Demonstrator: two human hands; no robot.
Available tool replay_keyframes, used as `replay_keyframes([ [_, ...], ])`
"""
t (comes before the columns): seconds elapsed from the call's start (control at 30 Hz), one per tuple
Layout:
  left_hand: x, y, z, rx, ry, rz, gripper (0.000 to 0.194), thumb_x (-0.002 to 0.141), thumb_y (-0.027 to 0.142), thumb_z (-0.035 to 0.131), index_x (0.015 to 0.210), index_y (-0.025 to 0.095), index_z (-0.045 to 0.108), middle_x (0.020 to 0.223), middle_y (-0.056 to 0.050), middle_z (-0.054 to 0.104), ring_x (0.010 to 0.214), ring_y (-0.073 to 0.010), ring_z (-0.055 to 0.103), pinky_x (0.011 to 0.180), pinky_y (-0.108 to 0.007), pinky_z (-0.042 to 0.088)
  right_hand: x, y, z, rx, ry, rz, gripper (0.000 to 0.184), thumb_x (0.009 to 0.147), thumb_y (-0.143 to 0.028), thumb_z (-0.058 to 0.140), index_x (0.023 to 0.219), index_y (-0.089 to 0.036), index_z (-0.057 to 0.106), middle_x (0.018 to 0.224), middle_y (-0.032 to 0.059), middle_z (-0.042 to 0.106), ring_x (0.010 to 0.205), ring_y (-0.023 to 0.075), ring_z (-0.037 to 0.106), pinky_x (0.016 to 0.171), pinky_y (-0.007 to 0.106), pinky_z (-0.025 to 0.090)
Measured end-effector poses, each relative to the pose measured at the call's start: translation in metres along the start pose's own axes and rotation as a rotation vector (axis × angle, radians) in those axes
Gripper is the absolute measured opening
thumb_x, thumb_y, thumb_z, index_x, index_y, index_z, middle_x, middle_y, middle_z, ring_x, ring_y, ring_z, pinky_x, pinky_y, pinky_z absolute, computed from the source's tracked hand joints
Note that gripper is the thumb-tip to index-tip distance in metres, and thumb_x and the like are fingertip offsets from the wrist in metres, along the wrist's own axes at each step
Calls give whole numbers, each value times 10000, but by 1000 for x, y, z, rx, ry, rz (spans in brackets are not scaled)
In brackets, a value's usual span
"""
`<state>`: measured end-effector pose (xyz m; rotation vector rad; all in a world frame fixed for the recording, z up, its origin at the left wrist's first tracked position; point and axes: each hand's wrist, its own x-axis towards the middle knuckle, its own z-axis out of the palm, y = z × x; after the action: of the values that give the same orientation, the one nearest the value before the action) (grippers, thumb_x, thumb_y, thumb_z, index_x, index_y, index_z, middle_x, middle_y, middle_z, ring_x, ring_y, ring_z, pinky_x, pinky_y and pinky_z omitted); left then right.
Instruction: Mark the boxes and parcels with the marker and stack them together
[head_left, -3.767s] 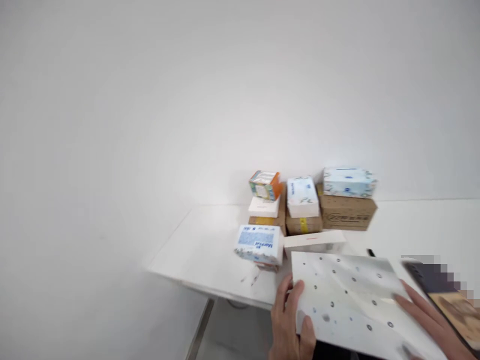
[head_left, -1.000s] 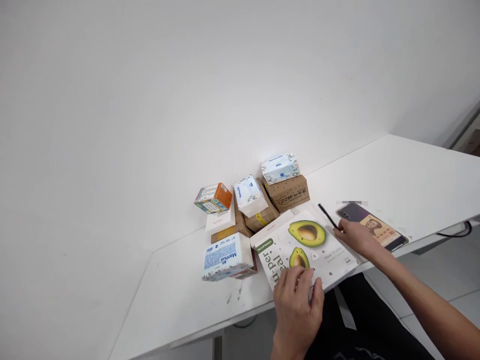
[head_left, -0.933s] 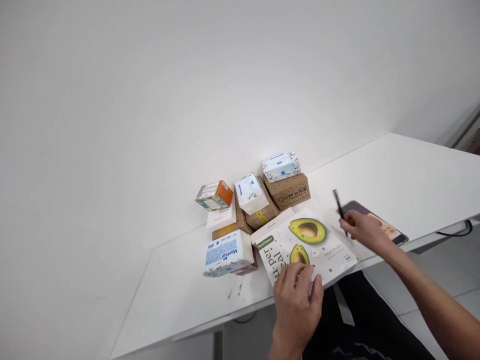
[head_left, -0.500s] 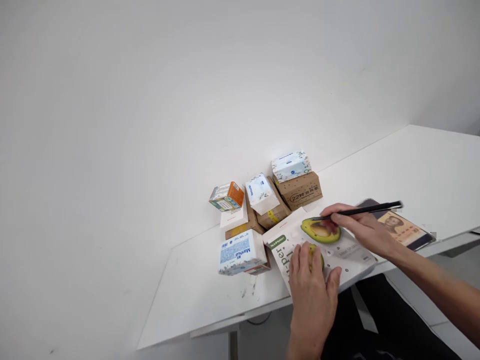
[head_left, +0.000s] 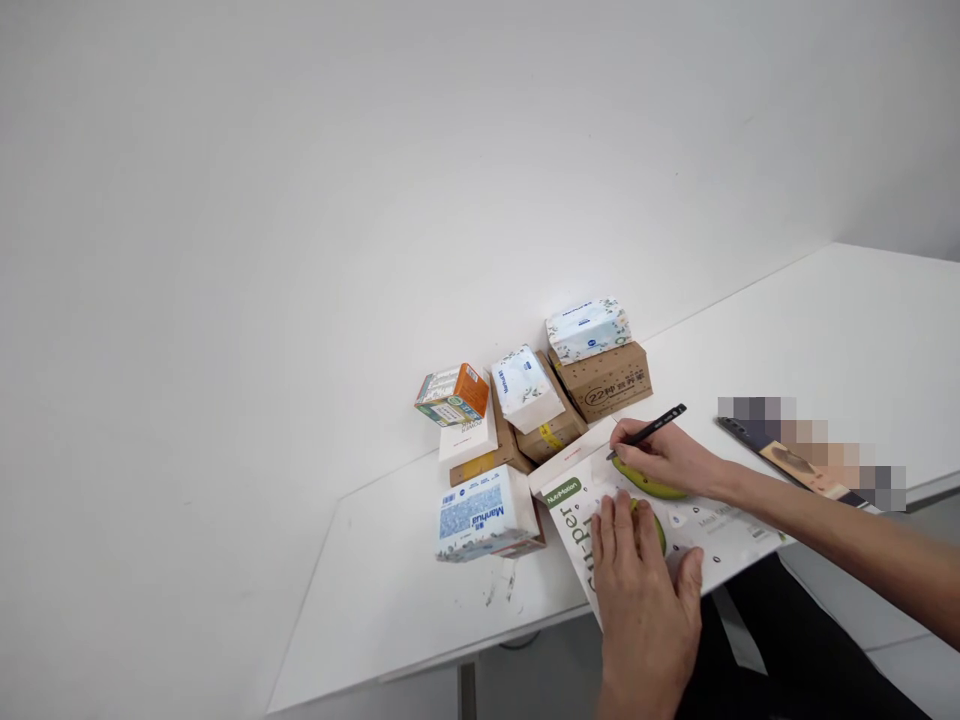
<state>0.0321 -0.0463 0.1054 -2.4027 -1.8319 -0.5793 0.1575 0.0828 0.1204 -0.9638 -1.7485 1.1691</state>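
Note:
My right hand [head_left: 667,462] grips a black pen [head_left: 658,424], its lower tip close to the upper edge of a white box [head_left: 724,550] printed with avocados and green lettering. Whether the tip touches the surface I cannot tell. My left hand [head_left: 637,570] lies flat across the lower part of the same box, fingers stretched out, covering some of the print. The box rests at the table's front edge, over my lap. Directly behind it is a narrow white carton [head_left: 574,458], partly hidden.
Tissue packs [head_left: 589,330] sit on brown cardboard boxes [head_left: 607,382] by the wall. An orange carton [head_left: 454,392] tops a white box [head_left: 469,437]; a Manhua tissue pack [head_left: 480,515] stands in front. A phone [head_left: 780,455], partly pixelated, lies right on the white table [head_left: 390,590].
My right hand took the pen from beside the phone, turned it in the fingers and brought it left onto the box. The box was turned avocado side up; my left hand now lies flat on it.

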Motion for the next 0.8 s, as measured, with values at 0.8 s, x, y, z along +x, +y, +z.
replay_keyframes([
  [0.8, 0, -2, 0, -22, -30, -8, 467, 936, 399, 458, 1334, 157, 496, 1419, -99, 495, 1355, -297, 390, 1089, -490, 410, -2, 7, -1, -149, -118, -97, 83, 798, -192, 463, 719, -209, 480, 652, -23, 504, 603, 127, 431, 572, 261, 357],
])
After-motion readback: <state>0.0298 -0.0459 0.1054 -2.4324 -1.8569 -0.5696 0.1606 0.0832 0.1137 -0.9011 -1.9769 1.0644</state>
